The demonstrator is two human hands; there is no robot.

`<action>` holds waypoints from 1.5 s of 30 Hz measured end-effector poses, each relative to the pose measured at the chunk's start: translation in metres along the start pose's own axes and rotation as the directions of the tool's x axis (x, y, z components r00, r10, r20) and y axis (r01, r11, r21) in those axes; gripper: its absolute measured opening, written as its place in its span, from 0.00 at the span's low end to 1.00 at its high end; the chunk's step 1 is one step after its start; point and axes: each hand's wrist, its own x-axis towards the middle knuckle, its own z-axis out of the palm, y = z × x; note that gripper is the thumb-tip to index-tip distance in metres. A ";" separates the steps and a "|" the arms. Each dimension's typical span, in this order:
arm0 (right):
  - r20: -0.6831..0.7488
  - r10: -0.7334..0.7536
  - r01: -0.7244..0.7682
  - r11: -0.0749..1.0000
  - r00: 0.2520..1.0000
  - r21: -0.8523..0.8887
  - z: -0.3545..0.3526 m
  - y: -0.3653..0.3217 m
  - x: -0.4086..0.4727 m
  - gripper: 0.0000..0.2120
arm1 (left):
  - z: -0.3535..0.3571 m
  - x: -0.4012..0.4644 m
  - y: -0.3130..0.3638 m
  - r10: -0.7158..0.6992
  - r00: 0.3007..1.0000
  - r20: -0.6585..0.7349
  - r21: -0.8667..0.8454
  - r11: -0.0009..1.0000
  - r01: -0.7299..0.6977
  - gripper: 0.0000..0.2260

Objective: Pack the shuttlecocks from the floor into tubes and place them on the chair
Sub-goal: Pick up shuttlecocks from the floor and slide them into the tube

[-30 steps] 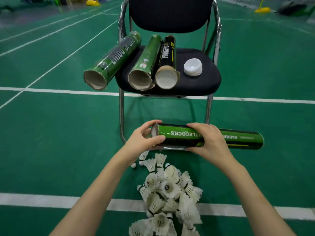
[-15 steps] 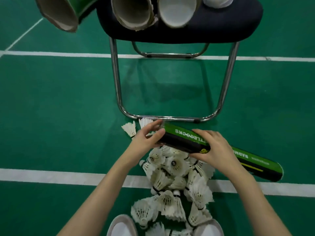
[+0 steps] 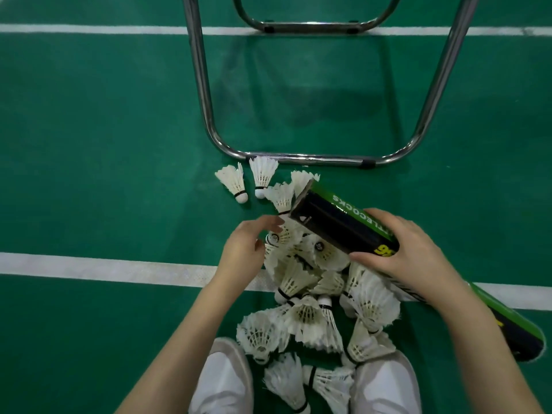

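The tube (image 3: pixel 343 222) shows white letters "TLECOCKS" on green.

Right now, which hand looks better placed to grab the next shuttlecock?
Left. The left hand is free, fingers loose just above the shuttlecocks near the tube's open end. The right hand grips the tube.

Dim, even overhead light; soft shadow on the floor (image 3: pixel 89 144) beyond the gripped tube (image 3: pixel 343 225). Wide-angle bending at the edges; fingers beside the grip slightly blurred.
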 end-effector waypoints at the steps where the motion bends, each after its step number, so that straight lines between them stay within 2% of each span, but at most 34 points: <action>1: 0.009 0.001 -0.001 1.000 1.000 -0.002 0.000 0.000 -0.001 0.36 | 0.001 0.001 -0.002 0.021 1.000 -0.012 0.035 0.999 -0.020 0.26; 7: 0.031 0.023 -0.023 1.000 0.999 0.007 0.003 0.001 -0.010 0.36 | 0.005 0.008 -0.008 0.204 0.974 -0.096 0.224 0.958 -0.179 0.18; 11: 0.042 0.030 -0.031 0.999 0.999 0.019 0.010 0.002 -0.012 0.38 | 0.006 0.009 -0.011 0.295 0.938 -0.181 0.352 0.910 -0.218 0.16; 13: 0.041 0.035 -0.036 0.999 0.999 0.029 0.011 0.002 -0.013 0.39 | 0.005 0.009 -0.008 0.328 0.915 -0.237 0.361 0.904 -0.230 0.13; 15: 0.038 0.037 -0.038 0.999 0.999 0.037 0.011 0.002 -0.013 0.39 | 0.002 0.006 0.000 0.251 0.918 -0.307 0.260 0.950 -0.173 0.11; 17: 0.042 0.037 -0.039 0.998 0.998 0.042 0.012 0.001 -0.014 0.38 | -0.004 0.001 0.011 0.049 0.922 -0.383 -0.006 0.998 -0.056 0.11; 20: 0.048 0.038 -0.040 0.998 0.998 0.057 0.011 0.001 -0.015 0.39 | -0.017 -0.005 0.028 -0.220 0.882 -0.417 -0.441 0.898 0.016 0.15; 23: 0.037 0.032 -0.034 0.998 0.999 0.059 0.011 0.001 -0.016 0.40 | -0.029 -0.005 0.038 -0.293 0.866 -0.405 -0.607 0.795 -0.015 0.15; 28: 0.019 0.010 -0.011 1.000 1.000 0.018 0.013 -0.001 -0.017 0.41 | -0.032 -0.008 0.047 -0.279 0.888 -0.366 -0.663 0.747 -0.039 0.15; 35: 0.027 -0.004 0.003 0.999 1.000 0.038 0.016 -0.001 -0.016 0.38 | -0.019 -0.014 0.053 -0.246 0.946 -0.213 -0.688 0.725 0.033 0.16; 45: 0.030 -0.023 0.021 0.998 0.999 0.064 0.021 -0.002 -0.018 0.36 | -0.013 -0.021 0.057 -0.166 0.985 -0.052 -0.714 0.696 0.079 0.18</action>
